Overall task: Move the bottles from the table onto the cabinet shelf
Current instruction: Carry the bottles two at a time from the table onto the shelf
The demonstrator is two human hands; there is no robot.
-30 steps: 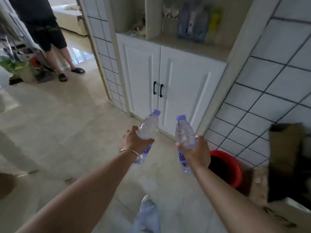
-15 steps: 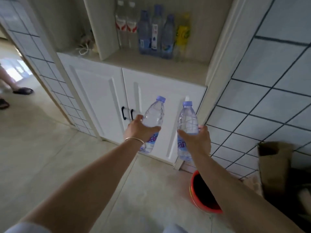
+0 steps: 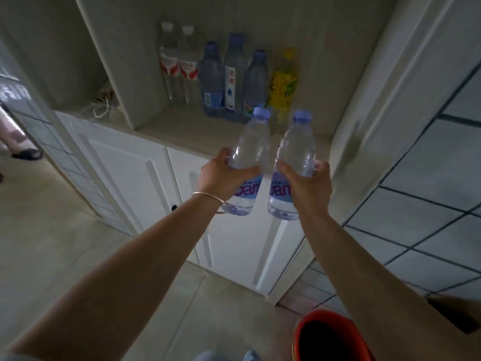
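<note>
Head view, held bottles at centre: my left hand (image 3: 221,178) grips the left bottle (image 3: 247,162) around its middle, thumb across the front just above the blue label, and my right hand (image 3: 307,186) grips the right bottle (image 3: 292,165) the same way. Both bottles are clear with pale purple caps, roughly upright, close beside each other but apart, held in the air in front of the front edge of the cabinet shelf (image 3: 187,131), toward its right end; neither rests on it. A thin bracelet (image 3: 208,196) circles my left wrist. Along the back of the shelf stands a row of bottles: two clear red-labelled bottles (image 3: 178,63) at the left, then three blue-tinted bottles (image 3: 231,79), then a yellow-labelled bottle (image 3: 283,84) at the right. An upright divider panel (image 3: 114,63) bounds the shelf on the left; beyond it lies a coiled white cord (image 3: 102,109). Below the shelf are white cabinet doors (image 3: 125,173). A red bucket (image 3: 328,337) stands on the floor at lower right, beside a tiled wall (image 3: 429,178).
</note>
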